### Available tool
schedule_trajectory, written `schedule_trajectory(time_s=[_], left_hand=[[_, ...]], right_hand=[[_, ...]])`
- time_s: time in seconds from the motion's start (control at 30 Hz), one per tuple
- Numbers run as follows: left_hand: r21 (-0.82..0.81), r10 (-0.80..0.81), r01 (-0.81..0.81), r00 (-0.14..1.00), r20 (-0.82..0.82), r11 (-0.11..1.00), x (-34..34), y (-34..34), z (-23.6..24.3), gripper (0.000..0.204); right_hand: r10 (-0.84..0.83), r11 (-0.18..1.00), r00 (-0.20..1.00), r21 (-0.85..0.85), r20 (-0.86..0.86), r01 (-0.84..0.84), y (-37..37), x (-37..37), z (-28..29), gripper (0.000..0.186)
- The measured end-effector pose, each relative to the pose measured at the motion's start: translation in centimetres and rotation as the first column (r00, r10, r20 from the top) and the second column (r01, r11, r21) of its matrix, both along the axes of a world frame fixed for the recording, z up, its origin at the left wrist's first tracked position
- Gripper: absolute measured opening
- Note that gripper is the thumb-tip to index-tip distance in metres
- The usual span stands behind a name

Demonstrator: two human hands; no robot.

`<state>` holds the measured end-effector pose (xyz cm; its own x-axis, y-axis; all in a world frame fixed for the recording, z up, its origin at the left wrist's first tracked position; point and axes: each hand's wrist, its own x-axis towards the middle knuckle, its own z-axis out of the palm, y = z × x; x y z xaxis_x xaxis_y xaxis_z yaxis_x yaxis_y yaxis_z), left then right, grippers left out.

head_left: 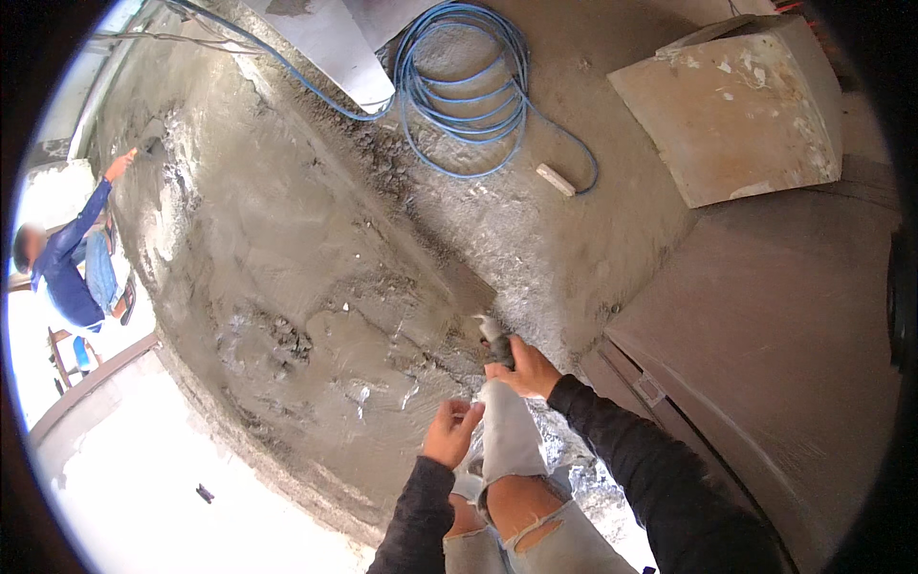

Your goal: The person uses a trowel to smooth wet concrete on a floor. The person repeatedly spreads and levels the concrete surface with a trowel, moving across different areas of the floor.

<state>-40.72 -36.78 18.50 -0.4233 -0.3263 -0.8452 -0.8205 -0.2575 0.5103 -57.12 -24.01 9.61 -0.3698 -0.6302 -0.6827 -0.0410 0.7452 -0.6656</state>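
Note:
My right hand is wrapped round the dark handle of a trowel, just beyond my knee. The trowel's blade, grey with wet cement, points away from me and rests on or close to the surface; its edges blend into the mortar. My left hand hovers beside my knee, loosely curled with thumb and fingers apart, and nothing shows in it. Wet grey cement spreads ahead and to the left, smooth in places, with rough lumps and small puddles near me.
A coiled blue hose lies at the far middle, by a small wooden block. A stained board box stands far right, above brown sheeting. At the far left another person crouches, one hand on a dark tool on the cement.

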Motion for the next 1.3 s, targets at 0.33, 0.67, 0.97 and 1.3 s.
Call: schedule_trajectory(time_s=[0.33, 0.67, 0.97, 1.3], left_hand=[[-0.017, 0.464, -0.467, 0.881, -0.091, 0.884, -8.5, -10.0, 5.9, 0.041], [0.142, 0.774, -0.766, 0.634, 0.0, 0.627, -13.2, -14.5, -2.2, 0.03], [0.208, 0.475, -0.514, 0.855, 0.21, 0.832, -13.5, -20.9, -7.3, 0.023], [0.045, 0.203, -0.201, 0.978, -0.056, 0.979, -17.3, -25.5, -19.3, 0.028]], right_hand=[[0.094, 0.957, 0.995, -0.275, -0.012, -0.094, -15.6, 0.2, 12.7, 0.056], [0.11, 0.964, 0.95, -0.263, 0.293, -0.031, -18.8, -10.2, 4.3, 0.034], [0.057, 0.996, 0.875, 0.086, -0.481, -0.017, -15.9, -18.4, -17.0, 0.021], [0.428, 0.768, 0.366, 0.119, -0.827, -0.629, -16.1, -30.0, -32.3, 0.021]])
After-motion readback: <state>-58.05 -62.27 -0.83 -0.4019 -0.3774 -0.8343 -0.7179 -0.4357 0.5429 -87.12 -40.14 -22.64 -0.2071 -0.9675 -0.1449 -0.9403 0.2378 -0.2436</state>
